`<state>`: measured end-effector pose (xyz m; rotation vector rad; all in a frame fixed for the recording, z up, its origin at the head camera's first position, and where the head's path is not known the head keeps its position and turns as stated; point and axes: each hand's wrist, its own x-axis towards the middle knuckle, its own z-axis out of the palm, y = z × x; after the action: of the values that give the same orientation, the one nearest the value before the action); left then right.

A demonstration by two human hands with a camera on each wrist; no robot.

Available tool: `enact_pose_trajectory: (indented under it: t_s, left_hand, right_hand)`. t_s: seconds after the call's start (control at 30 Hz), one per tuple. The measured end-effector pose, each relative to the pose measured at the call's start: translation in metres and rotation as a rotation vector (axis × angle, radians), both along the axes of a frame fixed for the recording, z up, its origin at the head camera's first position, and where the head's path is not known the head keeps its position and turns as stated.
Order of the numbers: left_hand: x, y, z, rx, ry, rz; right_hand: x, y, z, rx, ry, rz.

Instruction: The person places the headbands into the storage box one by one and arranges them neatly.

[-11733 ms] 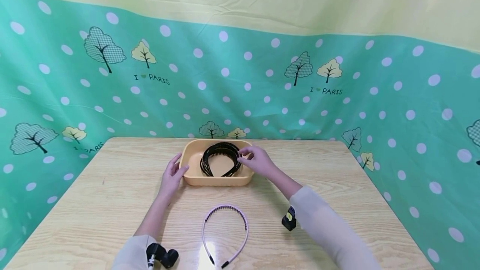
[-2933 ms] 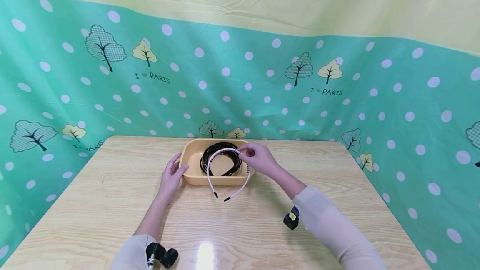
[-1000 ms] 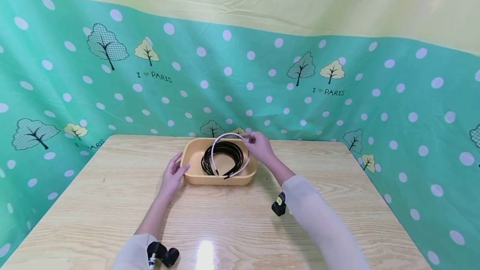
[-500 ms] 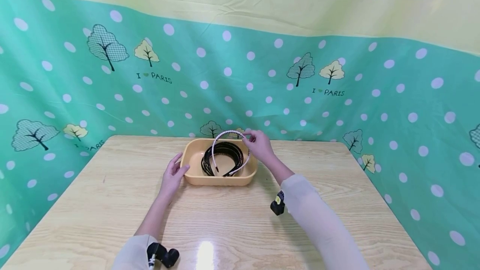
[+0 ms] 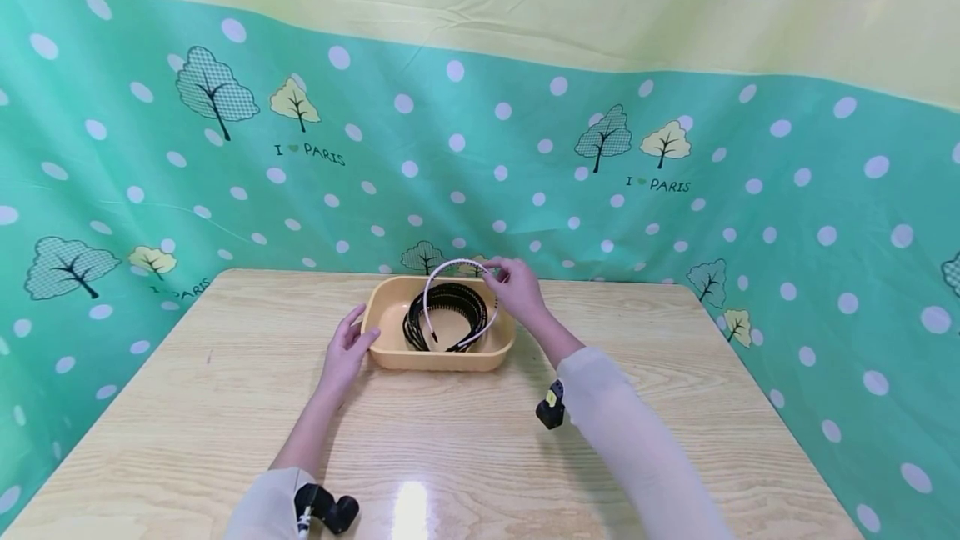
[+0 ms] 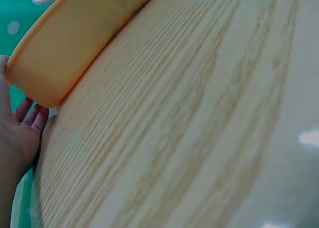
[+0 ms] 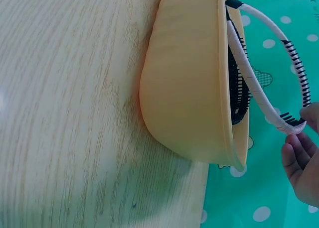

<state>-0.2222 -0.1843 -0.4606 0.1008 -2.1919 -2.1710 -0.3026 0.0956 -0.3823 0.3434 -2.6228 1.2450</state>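
My right hand (image 5: 517, 290) pinches a pale pink hairband (image 7: 259, 91) by the right part of its arch, between thumb and fingertips. The hairband has dark teeth and black tips; its arch rises above the far rim while its ends reach down inside the rim of a yellow-orange plastic basin (image 5: 438, 362). Inside the basin lies a bundle of black toothed hairbands (image 5: 411, 326), partly behind the pink one. My left hand (image 5: 347, 357) holds the basin's left end, thumb at the rim, fingers along the outer wall (image 6: 65, 49).
The basin stands near the back edge of a light wood table (image 5: 450, 448). Right behind it hangs a green dotted cloth (image 5: 480, 173) with printed trees, which also runs along both sides.
Earlier, the pink hairband lay on the table in front of the basin; my right hand has since lifted it over the basin. Lately it has risen slightly; my left hand stays put.
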Motion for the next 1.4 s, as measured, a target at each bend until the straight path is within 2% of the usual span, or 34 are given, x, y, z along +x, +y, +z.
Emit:
enact_pose_trajectory:
  t_s: [0.27, 0.37, 1.13, 1.4]
  left_hand:
    - [-0.014, -0.005, -0.023, 0.008, 0.009, 0.012]
    - [-0.017, -0.005, -0.027, -0.005, 0.027, 0.018]
    - [-0.017, -0.005, -0.028, 0.004, 0.043, 0.027]
    - [-0.017, -0.005, -0.028, 0.017, 0.045, 0.03]
  right_hand:
    - [0.001, -0.006, -0.002, 0.019, -0.014, -0.01]
    - [0.002, -0.009, -0.003, 0.014, -0.013, -0.012]
    - [-0.002, -0.024, -0.02, -0.063, -0.036, -0.039]
    - [-0.003, -0.025, -0.031, -0.053, -0.039, -0.046]
